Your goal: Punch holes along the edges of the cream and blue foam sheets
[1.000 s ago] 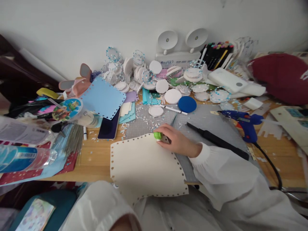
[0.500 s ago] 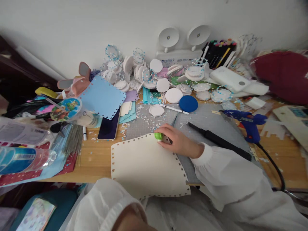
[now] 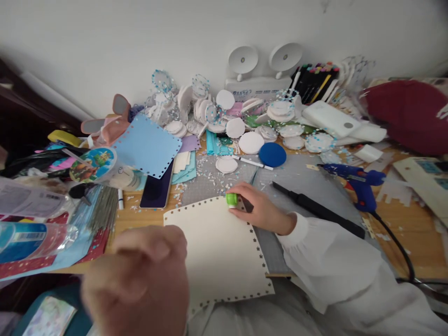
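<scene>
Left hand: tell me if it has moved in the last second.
Yes. The left hand has risen into view, blurred, now covering the cream sheet's lower left corner.

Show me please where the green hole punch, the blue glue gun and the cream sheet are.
green hole punch (image 3: 231, 199), head view, on its green top beside the right hand's fingers.
blue glue gun (image 3: 360, 183), head view, on its body above the handle.
cream sheet (image 3: 219, 249), head view, on its bare middle.
</scene>
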A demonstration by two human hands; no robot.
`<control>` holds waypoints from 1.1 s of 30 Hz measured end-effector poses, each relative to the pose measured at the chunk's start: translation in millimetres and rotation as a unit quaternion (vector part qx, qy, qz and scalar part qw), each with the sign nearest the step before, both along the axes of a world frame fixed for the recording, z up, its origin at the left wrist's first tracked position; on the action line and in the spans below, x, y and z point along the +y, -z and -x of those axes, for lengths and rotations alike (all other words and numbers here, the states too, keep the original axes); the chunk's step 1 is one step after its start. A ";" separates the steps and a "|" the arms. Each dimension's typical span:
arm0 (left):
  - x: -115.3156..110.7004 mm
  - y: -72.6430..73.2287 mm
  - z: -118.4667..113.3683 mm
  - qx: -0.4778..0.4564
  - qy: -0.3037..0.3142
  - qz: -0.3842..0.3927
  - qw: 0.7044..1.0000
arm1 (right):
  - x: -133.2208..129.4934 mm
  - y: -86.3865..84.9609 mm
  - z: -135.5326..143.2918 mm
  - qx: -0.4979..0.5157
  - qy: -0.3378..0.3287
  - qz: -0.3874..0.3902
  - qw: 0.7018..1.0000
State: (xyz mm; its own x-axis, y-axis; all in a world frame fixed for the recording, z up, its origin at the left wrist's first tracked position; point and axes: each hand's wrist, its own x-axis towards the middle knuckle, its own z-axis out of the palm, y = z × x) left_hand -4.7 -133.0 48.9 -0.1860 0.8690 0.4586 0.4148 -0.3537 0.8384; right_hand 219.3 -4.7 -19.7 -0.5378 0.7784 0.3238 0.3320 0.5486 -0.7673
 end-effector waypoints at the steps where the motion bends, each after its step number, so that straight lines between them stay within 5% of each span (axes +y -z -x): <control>1: 12.4 1.3 -5.4 -0.055 -0.008 -0.029 0.998 | -0.5 -1.6 -0.3 0.008 0.008 0.019 1.000; 3: 28.1 9.2 -6.7 -0.088 -0.026 -0.011 0.996 | -1.8 -4.2 -0.5 0.037 0.017 0.056 0.998; 8: 28.8 48.5 32.7 0.159 -0.073 0.073 0.982 | -7.8 -5.1 2.6 0.144 -0.007 0.131 0.981; 13: 28.4 61.3 55.1 -0.091 -0.036 0.198 0.975 | -15.2 -10.3 2.1 0.181 0.009 0.169 0.969; 17: 32.5 54.1 55.1 -0.177 -0.011 0.206 0.962 | -8.7 -20.6 -17.7 0.215 0.137 0.129 0.958; 22: 30.8 57.6 52.6 -0.142 -0.004 0.217 0.966 | 18.4 -23.5 -58.3 -0.062 0.300 -0.079 0.949; 27: 23.4 63.3 43.5 -0.125 0.016 0.223 0.967 | 37.0 -11.7 -82.8 -0.343 0.292 -0.209 0.868; 30: 18.9 63.8 39.2 -0.119 0.029 0.227 0.966 | 34.0 -11.3 -83.3 -0.391 0.294 -0.226 0.843; 33: 18.0 63.2 34.1 -0.119 0.035 0.226 0.966 | 15.9 -24.1 -71.3 -0.304 0.285 -0.237 0.878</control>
State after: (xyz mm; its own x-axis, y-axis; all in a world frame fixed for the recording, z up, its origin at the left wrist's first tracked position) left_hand -38.8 -115.0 -14.3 -0.1737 0.9846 -0.0184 0.1798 0.0501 0.9824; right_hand 290.6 11.2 4.4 -0.2913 0.8322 0.4717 0.9249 0.3709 -0.0832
